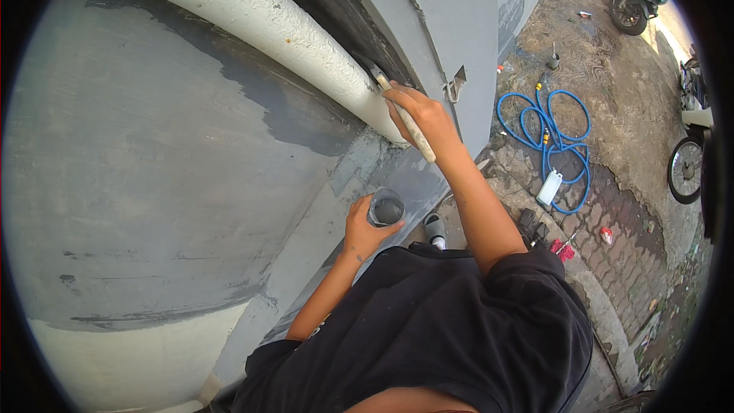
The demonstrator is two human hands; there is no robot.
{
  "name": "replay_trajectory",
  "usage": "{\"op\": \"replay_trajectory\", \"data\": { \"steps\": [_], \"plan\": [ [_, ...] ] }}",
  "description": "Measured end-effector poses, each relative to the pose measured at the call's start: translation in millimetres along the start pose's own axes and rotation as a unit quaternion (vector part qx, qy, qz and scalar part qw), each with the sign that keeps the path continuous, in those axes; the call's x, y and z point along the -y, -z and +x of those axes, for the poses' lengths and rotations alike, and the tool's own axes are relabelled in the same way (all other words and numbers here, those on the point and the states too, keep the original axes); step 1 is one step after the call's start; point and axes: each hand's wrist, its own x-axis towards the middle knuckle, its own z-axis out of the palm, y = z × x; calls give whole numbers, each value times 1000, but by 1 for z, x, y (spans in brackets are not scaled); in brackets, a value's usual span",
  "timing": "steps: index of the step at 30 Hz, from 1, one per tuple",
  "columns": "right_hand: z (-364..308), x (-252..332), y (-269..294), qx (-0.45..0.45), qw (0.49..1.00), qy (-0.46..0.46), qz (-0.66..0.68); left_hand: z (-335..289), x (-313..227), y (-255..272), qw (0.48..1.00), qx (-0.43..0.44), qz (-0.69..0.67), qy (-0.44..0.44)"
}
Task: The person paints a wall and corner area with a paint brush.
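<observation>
My right hand [422, 113] is closed round the pale handle of a paintbrush [413, 131]. The brush head reaches into the dark strip of wall behind a white pipe [283, 24], close to the pipe's side. Lower down, my left hand [364, 228] grips a clear plastic cup [386, 207] with grey paint in it, held in front of my chest. Fresh-looking darker grey [306, 126] spreads in an uneven patch below the pipe on the grey wall [153, 160]. The bristle tips are hard to make out in the shadow.
A metal latch [456, 84] sticks out from the grey panel by my right wrist. On the ground to the right lie a coiled blue hose [544, 126], a white container [549, 187] and a red cloth [563, 250]. Motorbikes [631, 11] stand farther off.
</observation>
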Motion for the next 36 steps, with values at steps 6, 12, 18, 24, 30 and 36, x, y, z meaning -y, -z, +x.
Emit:
{"op": "replay_trajectory", "data": {
  "steps": [6, 12, 18, 24, 30, 36],
  "plan": [
    [-49, -15, 5, 44, 997, -47, -44, 2, -6, 4, 1000, -3, -18, -7],
    [-23, -17, -2, 19, 1000, -1, -5, 3, 4, -5, 999, 4, 20, -40],
    [-51, -26, -15, 71, 995, -65, -23, 4, -2, -2, 1000, 14, -10, -23],
    [-21, -24, -22, -7, 999, -33, 18, 7, 1, 1, 999, 10, 24, -46],
    [-52, -30, -31, -24, 997, -64, -19, 5, 3, 1, 999, 10, 15, -42],
    [-28, -40, -31, -38, 997, -35, 60, 7, 5, -3, 998, 16, 24, -55]
  ]
}}
